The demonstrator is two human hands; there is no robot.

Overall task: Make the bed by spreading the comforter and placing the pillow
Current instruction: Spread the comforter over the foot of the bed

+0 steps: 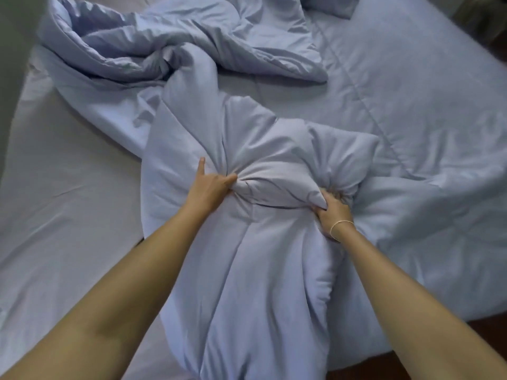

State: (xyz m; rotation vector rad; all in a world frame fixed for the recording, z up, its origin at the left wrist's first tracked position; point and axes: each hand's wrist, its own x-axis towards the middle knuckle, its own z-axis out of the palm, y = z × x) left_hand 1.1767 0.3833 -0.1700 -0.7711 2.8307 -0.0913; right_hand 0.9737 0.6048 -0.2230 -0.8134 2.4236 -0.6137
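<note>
The pale lavender-blue quilted fabric comforter [247, 133] lies bunched and twisted across the bed [63, 209], which wears a smooth sheet of a similar pale tone. One thick roll of it runs from the near edge of the bed up the middle, a crumpled heap sits at the far left, and a flatter stretch covers the right side. The left hand [212, 187] pinches a gathered knot of fabric between thumb and curled fingers, the index finger pointing away. The right hand [330, 211], a thin bracelet at its wrist, has its grip closed round a second bunched fold just to the right. Both holds sit on the same raised hump, near each other.

It looks soft, puffy and fairly light, but bulky; it folds wherever it is lifted and will not keep a shape. Mid-fabric handfuls probably only drag the lump along. Finding a hem or two corners, hands well apart, should give better control for shaking it flat. At the far top edge a corner of what may be the pillow [329, 5] shows; I cannot tell for sure.
</note>
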